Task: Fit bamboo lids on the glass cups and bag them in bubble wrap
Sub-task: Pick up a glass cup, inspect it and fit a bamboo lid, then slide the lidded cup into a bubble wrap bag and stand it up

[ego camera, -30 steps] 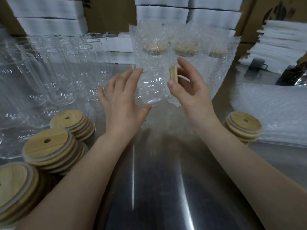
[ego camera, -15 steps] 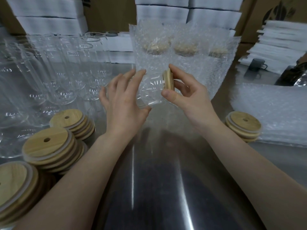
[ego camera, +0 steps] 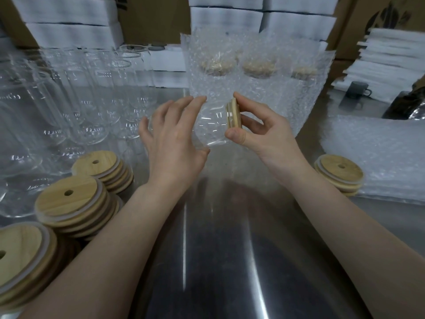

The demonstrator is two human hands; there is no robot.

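We look down on a steel worktop [ego camera: 230, 261] that fills the near half of the view. Along its far edge we see stacked white boxes [ego camera: 69, 24]. A flat pile of bubble wrap [ego camera: 379, 153] lies on the right. A crowd of empty glasses [ego camera: 92, 107] stands on the far left. At far centre stand wrapped cups [ego camera: 257, 72], their lids showing dimly through the wrap. On the near left we count three lid stacks [ego camera: 76, 203], and a smaller lid stack [ego camera: 340, 173] sits on the right, touching the near edge of the bubble wrap.

Above the middle of the worktop we see both hands holding one glass cup [ego camera: 211, 125] on its side, in front of the wrapped cups. The left hand [ego camera: 172, 143] cradles the cup's left part, fingers spread and curved over it, thumb beneath. The right hand [ego camera: 264, 134] pinches a bamboo lid [ego camera: 233, 113] by its rim, forefinger on top and thumb at the bottom. The lid stands on edge against the cup's right end; we cannot tell whether it is fully seated. A dark mug [ego camera: 355, 90] stands far right.
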